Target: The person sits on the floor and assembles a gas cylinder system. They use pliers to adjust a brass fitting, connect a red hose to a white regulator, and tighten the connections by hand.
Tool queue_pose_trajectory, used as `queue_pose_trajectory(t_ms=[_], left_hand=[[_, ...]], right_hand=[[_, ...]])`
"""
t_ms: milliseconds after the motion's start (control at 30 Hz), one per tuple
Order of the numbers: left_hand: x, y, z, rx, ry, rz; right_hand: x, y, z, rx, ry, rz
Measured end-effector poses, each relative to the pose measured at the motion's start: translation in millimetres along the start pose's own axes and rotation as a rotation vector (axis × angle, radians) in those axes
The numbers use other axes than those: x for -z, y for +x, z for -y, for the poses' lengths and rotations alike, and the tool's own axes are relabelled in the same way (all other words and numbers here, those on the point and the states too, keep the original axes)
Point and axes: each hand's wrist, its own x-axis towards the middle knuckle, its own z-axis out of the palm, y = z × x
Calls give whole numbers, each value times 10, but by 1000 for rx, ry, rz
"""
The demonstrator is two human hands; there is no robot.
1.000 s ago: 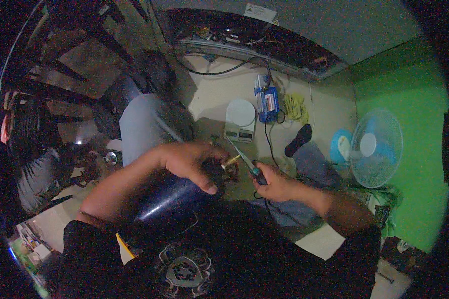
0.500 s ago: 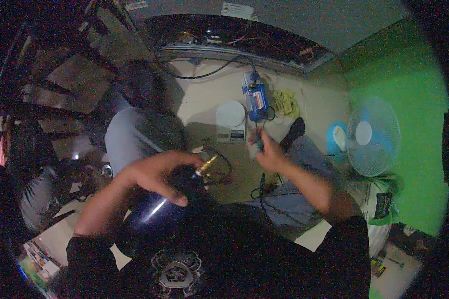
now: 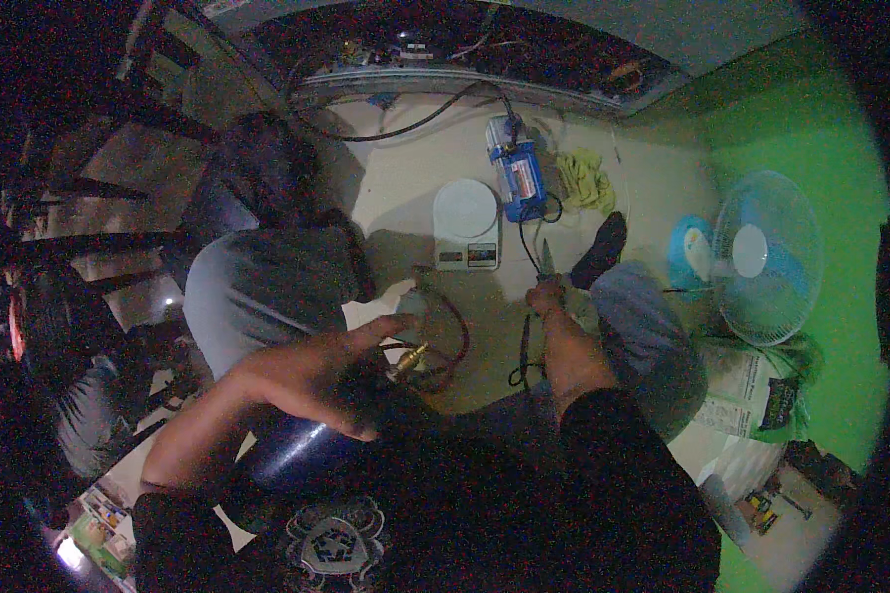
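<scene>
My left hand (image 3: 311, 371) curves round the dark top of a blue metal cylinder (image 3: 292, 460) lying tilted against my dark shirt, thumb and fingers on either side. A brass fitting (image 3: 408, 362) sticks out just past this hand, and a reddish hose (image 3: 464, 331) loops beyond it. My right hand (image 3: 552, 298) is closed round a slim tool with a grey pointed tip (image 3: 547, 255); its handle is mostly hidden in the fist. Ahead stands a blue-and-silver vacuum pump (image 3: 519, 173) with a black cable. Left of the pump is a white kitchen scale (image 3: 467, 212).
A yellow-green cloth (image 3: 585, 182) lies right of the pump. A blue-and-white fan (image 3: 752, 252) stands by the green wall (image 3: 836, 188). Behind the pump is an open cabinet (image 3: 445, 59) with wiring. A printed bag (image 3: 752, 395) rests at the right, with a yellow tool (image 3: 763, 512) farther back.
My right hand has moved a little right and nearer to me with the pointed tool. The left hand keeps its hold on the cylinder. The view has shifted slightly.
</scene>
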Motion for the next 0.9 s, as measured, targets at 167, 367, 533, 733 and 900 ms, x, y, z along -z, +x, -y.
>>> queue_pose_trajectory(t_ms=[167, 367, 533, 733, 900], left_hand=[[2, 201, -103, -151, 58, 83], [-177, 418, -509, 25, 219, -76], [-377, 1007, -373, -20, 658, 251], [-487, 1558, 122, -220, 807, 449], [-339, 1395, 213, 80, 643, 227]], right_hand=[[41, -302, 351, 253, 68, -1], [-336, -895, 1009, 587, 60, 303], [-575, -1090, 1135, 648, 18, 353], [-70, -1123, 1024, 577, 140, 286], [1104, -1326, 835, 395, 377, 246]])
